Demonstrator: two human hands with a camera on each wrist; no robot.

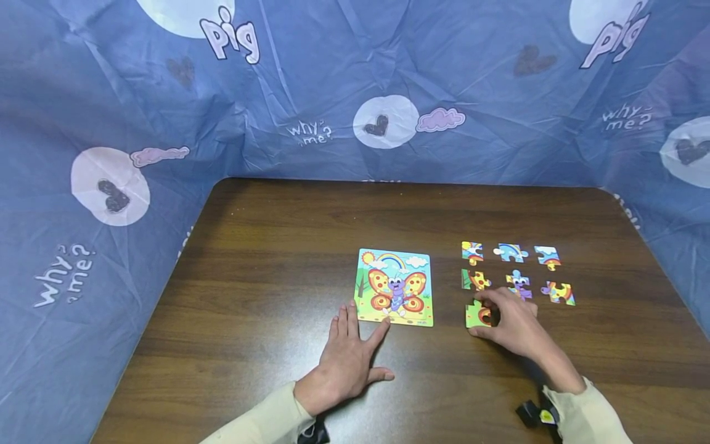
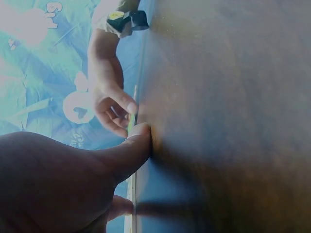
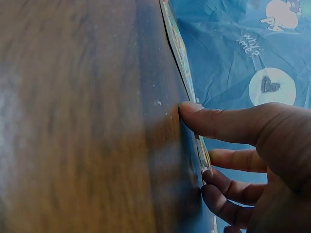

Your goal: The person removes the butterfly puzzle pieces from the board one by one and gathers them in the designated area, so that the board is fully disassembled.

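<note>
Green puzzle piece (image 1: 477, 315) is pinched by the right hand (image 1: 513, 324); the left hand (image 1: 346, 357) lies flat, fingers spread, touching the puzzle board (image 1: 395, 287).

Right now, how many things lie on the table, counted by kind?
Butterfly puzzle board: 1
Loose puzzle pieces: 7, counting the green piece that the right hand pinches; more may be hidden under that hand
Total: 8
</note>
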